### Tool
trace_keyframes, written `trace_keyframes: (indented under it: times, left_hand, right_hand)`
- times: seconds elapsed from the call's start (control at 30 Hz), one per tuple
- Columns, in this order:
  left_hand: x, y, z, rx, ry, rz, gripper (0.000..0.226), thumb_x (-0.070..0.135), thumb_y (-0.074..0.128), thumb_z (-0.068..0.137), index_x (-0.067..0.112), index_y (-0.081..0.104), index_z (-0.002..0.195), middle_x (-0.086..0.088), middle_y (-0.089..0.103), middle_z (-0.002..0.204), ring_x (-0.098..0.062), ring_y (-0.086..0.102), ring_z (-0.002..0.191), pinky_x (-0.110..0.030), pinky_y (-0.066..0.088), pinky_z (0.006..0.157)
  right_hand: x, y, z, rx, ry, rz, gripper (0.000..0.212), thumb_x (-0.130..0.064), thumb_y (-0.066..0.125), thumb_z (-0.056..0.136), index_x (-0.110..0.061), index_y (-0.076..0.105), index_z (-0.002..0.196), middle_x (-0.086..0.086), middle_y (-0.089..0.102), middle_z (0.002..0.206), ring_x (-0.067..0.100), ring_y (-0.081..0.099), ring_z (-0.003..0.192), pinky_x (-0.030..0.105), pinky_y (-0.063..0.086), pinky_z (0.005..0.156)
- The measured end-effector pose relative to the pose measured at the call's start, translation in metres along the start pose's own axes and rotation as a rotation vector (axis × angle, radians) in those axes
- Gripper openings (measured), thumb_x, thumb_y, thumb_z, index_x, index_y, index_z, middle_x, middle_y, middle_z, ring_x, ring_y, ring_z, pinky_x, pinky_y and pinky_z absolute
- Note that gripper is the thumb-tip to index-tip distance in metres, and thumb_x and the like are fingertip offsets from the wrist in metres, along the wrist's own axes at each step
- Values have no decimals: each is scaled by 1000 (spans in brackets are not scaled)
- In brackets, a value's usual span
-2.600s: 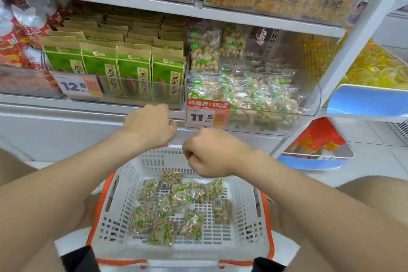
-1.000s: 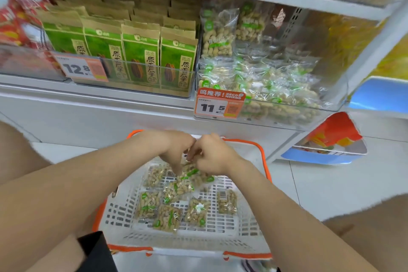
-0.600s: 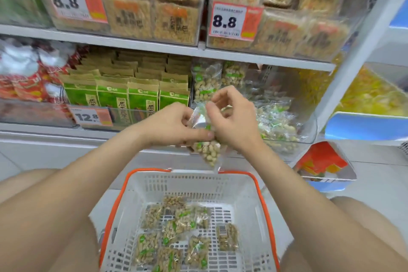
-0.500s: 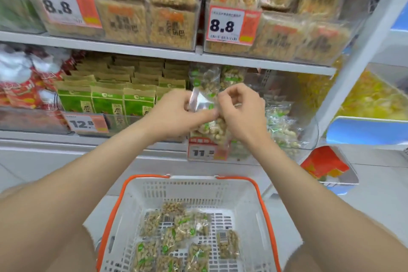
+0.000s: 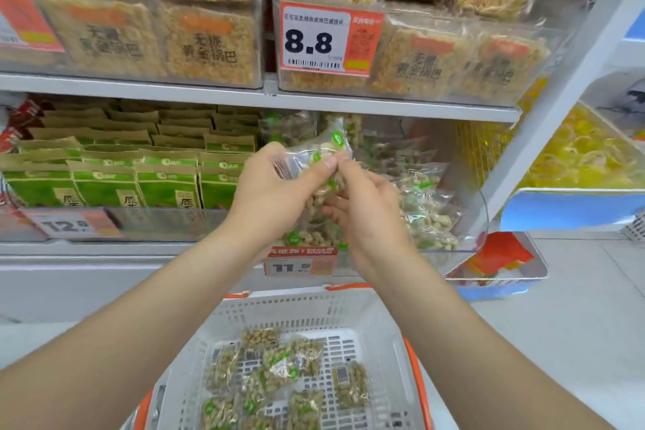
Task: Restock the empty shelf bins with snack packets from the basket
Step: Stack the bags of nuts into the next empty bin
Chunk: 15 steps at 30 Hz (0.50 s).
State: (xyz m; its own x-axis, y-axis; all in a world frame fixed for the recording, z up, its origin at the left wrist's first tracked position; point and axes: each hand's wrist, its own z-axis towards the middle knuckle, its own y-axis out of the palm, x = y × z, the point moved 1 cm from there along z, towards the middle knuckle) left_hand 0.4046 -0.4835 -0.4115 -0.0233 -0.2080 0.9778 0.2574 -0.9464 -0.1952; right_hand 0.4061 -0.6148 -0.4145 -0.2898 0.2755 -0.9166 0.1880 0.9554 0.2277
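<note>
While both hands hold it up in front of the shelf, the snack packet (image 5: 323,164), clear plastic with pale nuts and green marks, hangs near the middle of my view, at twelve o'clock from the basket. My left hand (image 5: 275,192) pinches its upper edge between thumb and fingers. My right hand (image 5: 363,209) grips it from the four o'clock side, fingers curled against the plastic.

Directly behind the packet sits the clear shelf bin (image 5: 467,220), which holds a loose heap of packets (image 5: 425,206) of the same kind, most of them toward its three o'clock side. An orange price tag (image 5: 300,263) reading 11.5 hangs on the bin's front, just under my wrists.

At six o'clock the white basket (image 5: 314,311) with its orange rim carries more basket packets (image 5: 279,370), lying flat on the slotted floor.

At nine o'clock from the bin, green seed bags (image 5: 167,185) stand upright in rows. On the shelf above, at twelve o'clock, rice-crust packs (image 5: 209,45) are stacked beside a tag marked 8.8 (image 5: 321,38). At three o'clock, yellow sweets (image 5: 586,157) fill another bin.
</note>
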Motion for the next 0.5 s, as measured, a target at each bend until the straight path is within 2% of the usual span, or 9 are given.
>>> trace_keyframes:
  times: [0.07, 0.13, 0.23, 0.3, 0.37, 0.43, 0.5]
  left_hand:
    - [-2, 4, -8, 35, 67, 51, 49, 52, 82, 85, 12, 55, 81, 3, 55, 64, -4, 49, 55, -26, 40, 56]
    - [-1, 4, -14, 25, 95, 122, 52, 56, 77, 88, 9, 56, 78, -11, 60, 68, -7, 50, 58, -30, 40, 59]
    - [9, -4, -25, -38, 140, 231, 52, 58, 72, 91, 9, 65, 74, -12, 67, 69, -13, 54, 58, -33, 42, 62]
    - [14, -9, -32, -94, 227, 403, 50, 58, 64, 96, 12, 70, 77, -7, 69, 73, -16, 60, 68, -34, 43, 65]
    - [11, -11, -39, -156, 325, 604, 49, 59, 55, 101, 14, 76, 101, -4, 76, 100, -22, 67, 97, -35, 49, 81]
    - [2, -12, -41, -201, 403, 850, 58, 62, 47, 101, 15, 69, 126, -6, 70, 125, -28, 59, 120, -43, 48, 100]
    - [-4, -12, -40, -289, 439, 1073, 61, 66, 43, 100, 19, 60, 134, -7, 60, 134, -30, 47, 132, -52, 39, 110]
  right_hand:
    - [2, -2, -3, -85, 58, 39, 36, -38, 70, 96, -9, 72, 117, 13, 74, 96, 18, 69, 68, 28, 54, 55]
    - [-5, -7, -8, -107, 83, 54, 31, -29, 69, 97, -7, 72, 119, 12, 71, 93, 18, 68, 67, 26, 55, 56]
    - [-16, -18, -14, -81, 53, 28, 52, -23, 78, 91, -2, 59, 134, 11, 71, 95, 17, 69, 61, 27, 53, 52]
    - [-20, -26, -15, -16, 7, -62, 58, -26, 84, 87, -2, 57, 132, 9, 71, 93, 18, 68, 65, 27, 51, 53]
    - [-25, -33, -14, 52, -82, -200, 47, -29, 84, 87, -1, 65, 120, 2, 69, 87, 16, 64, 70, 30, 49, 59]
    - [-28, -37, -7, 116, -200, -326, 32, -32, 79, 91, -8, 65, 108, -6, 66, 91, 14, 65, 82, 36, 56, 77]
    - [-27, -39, 2, 176, -297, -424, 38, -40, 74, 92, -8, 62, 109, -4, 66, 94, 17, 66, 89, 50, 60, 90]
